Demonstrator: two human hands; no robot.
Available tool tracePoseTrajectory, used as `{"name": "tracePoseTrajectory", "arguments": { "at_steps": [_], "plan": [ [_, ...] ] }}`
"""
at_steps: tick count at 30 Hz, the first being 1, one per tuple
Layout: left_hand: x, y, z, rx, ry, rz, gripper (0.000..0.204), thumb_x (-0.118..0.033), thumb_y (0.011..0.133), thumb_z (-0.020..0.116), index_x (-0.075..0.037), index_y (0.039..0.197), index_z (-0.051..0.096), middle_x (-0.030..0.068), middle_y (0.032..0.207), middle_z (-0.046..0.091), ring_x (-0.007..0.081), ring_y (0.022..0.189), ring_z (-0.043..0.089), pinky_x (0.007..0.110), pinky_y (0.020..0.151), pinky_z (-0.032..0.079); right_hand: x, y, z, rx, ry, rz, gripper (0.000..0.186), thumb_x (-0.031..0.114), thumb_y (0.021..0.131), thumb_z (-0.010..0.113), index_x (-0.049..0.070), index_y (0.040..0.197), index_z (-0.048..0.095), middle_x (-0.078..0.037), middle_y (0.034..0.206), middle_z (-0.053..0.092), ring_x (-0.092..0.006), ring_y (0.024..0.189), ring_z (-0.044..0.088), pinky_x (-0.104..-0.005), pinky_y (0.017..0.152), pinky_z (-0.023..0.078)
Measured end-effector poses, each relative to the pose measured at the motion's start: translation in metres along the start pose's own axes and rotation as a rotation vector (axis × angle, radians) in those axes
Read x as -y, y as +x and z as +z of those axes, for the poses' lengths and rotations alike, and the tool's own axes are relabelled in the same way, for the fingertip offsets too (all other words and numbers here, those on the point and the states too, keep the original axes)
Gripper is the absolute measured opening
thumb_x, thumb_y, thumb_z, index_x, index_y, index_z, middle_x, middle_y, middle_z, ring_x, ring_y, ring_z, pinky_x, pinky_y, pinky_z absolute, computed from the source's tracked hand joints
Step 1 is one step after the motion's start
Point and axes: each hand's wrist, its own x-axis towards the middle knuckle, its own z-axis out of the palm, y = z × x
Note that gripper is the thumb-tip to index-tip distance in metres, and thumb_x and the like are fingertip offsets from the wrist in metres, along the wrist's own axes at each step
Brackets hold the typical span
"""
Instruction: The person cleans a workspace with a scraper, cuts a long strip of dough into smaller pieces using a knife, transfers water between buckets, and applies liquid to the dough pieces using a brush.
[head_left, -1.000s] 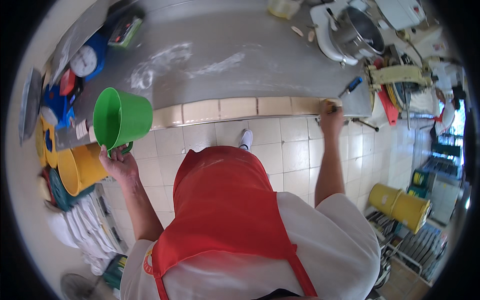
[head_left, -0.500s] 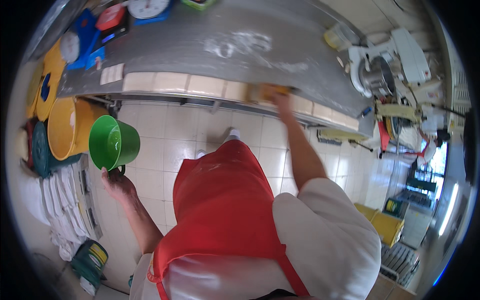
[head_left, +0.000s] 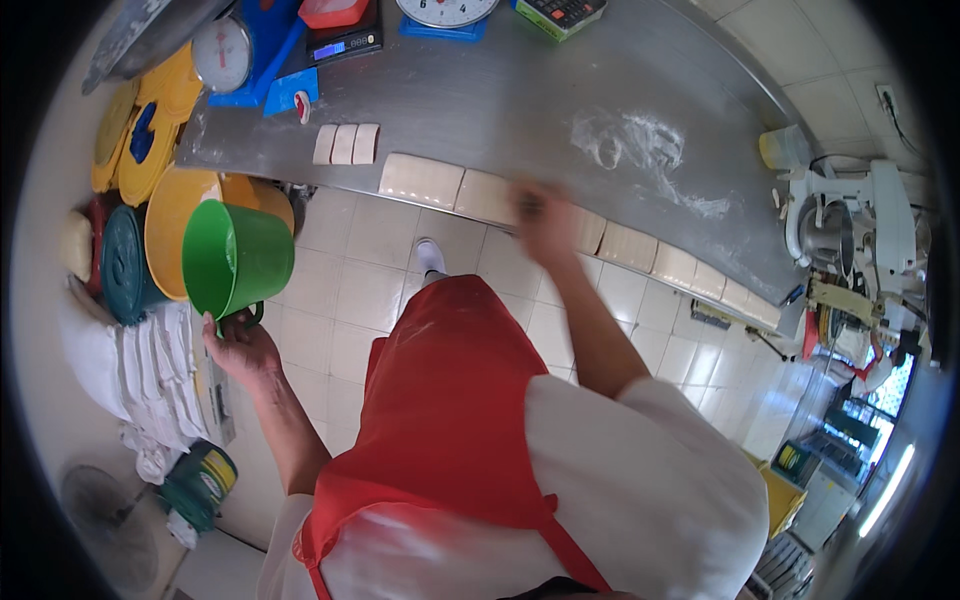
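Note:
My left hand [head_left: 243, 350] grips a green plastic jug [head_left: 262, 258] by its handle, out in front of the table edge, with its wide mouth tipped to the left. A row of pale, flat dough pieces [head_left: 422, 181] lies along the front edge of the metal table [head_left: 450, 110]. Over this row is my right hand [head_left: 546, 222], closed and smeared by motion. A dark bit shows at its fingers; what it holds cannot be made out. Three small dough strips [head_left: 347, 144] lie to the left of the row.
Scales [head_left: 447, 12] and a calculator [head_left: 560, 14] stand at the back of the table. Loose flour [head_left: 640, 148] is scattered on its top. A stand mixer [head_left: 850, 215] is at the right. Yellow tubs [head_left: 168, 225] and stacked white sacks [head_left: 150, 350] stand at the left.
My view has shifted, so the table sits further right in the picture. My right hand has moved left along the dough row. The green jug stays in my left hand.

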Motion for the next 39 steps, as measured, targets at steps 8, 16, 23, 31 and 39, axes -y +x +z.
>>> {"name": "tracePoseTrajectory", "arguments": {
  "at_steps": [8, 16, 23, 31, 39],
  "plan": [
    [-0.028, 0.096, -0.011, 0.096, 0.122, 0.073, 0.022, -0.023, 0.098, 0.059, -0.001, 0.097, 0.063, 0.0024, 0.081, 0.060, 0.0148, 0.079, 0.054, 0.036, 0.086, 0.044, 0.127, 0.045, 0.091, 0.143, 0.535, 0.142, 0.027, 0.025, 0.096, 0.072, 0.007, 0.117, 0.070, -0.006, 0.109, 0.068, -0.0163, 0.094, 0.064, -0.0337, 0.082, 0.054],
    [0.002, 0.190, -0.027, 0.540, 0.264, -0.114, 0.025, -0.022, 0.099, 0.058, 0.001, 0.095, 0.067, 0.0074, 0.099, 0.067, 0.0162, 0.097, 0.059, 0.035, 0.092, 0.043, -0.078, -0.071, -0.095, -0.691, -0.346, 0.505, 0.037, 0.031, 0.098, 0.066, 0.000, 0.118, 0.071, -0.014, 0.099, 0.076, -0.0264, 0.082, 0.073, -0.0380, 0.073, 0.057],
    [0.038, 0.189, 0.078, 0.760, 0.362, -0.228, 0.022, -0.018, 0.098, 0.066, -0.002, 0.084, 0.067, -0.0006, 0.080, 0.061, 0.0085, 0.077, 0.051, 0.027, 0.074, 0.040, 0.222, -0.016, 0.094, -0.345, 0.359, -0.103, 0.017, 0.011, 0.094, 0.071, 0.005, 0.109, 0.076, -0.009, 0.098, 0.068, -0.0240, 0.093, 0.063, -0.0328, 0.084, 0.052],
    [0.131, 0.120, 0.199, 1.034, 0.518, -0.001, 0.032, -0.025, 0.097, 0.068, 0.007, 0.095, 0.072, 0.0043, 0.091, 0.069, 0.0139, 0.079, 0.059, 0.031, 0.074, 0.046, 0.287, 0.005, -0.056, -0.348, 0.191, -0.644, 0.030, 0.008, 0.085, 0.077, 0.007, 0.115, 0.075, -0.013, 0.105, 0.065, -0.0282, 0.095, 0.063, -0.0369, 0.085, 0.053],
    [0.199, 0.010, 0.291, 1.118, 0.379, -0.162, 0.033, -0.025, 0.101, 0.059, 0.006, 0.100, 0.069, 0.0066, 0.089, 0.067, 0.0154, 0.079, 0.059, 0.031, 0.070, 0.044, 0.164, 0.036, -0.056, -0.422, 0.172, -0.583, 0.043, 0.023, 0.084, 0.082, 0.009, 0.122, 0.070, -0.016, 0.115, 0.058, -0.0340, 0.111, 0.059, -0.0426, 0.095, 0.050]
  ]
}}
